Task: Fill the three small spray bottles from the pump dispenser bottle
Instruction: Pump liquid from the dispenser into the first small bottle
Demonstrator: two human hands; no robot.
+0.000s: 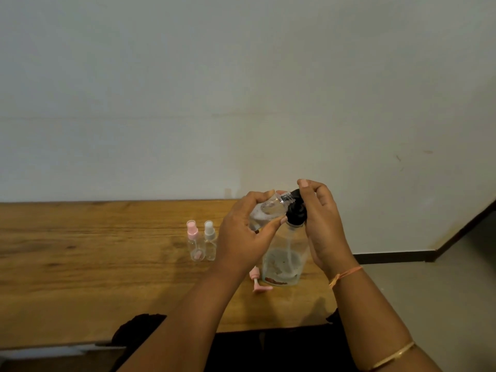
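Observation:
A clear pump dispenser bottle [284, 261] with a black pump head [296, 214] stands on the wooden table. My left hand [247, 232] grips a small clear spray bottle [271, 209], uncapped and tilted, its threaded neck right at the pump spout. My right hand [322, 224] curls over the black pump head from the right. Two more small spray bottles stand upright to the left: one with a pink cap [195, 244] and one with a white cap [210, 241]. A loose pink spray cap [257, 280] lies on the table beside the dispenser's base.
The wooden table [94, 264] runs along a pale wall; its right end is just past the dispenser, with floor and dark skirting [402, 256] beyond. Dark clothing [139, 326] shows at the near edge.

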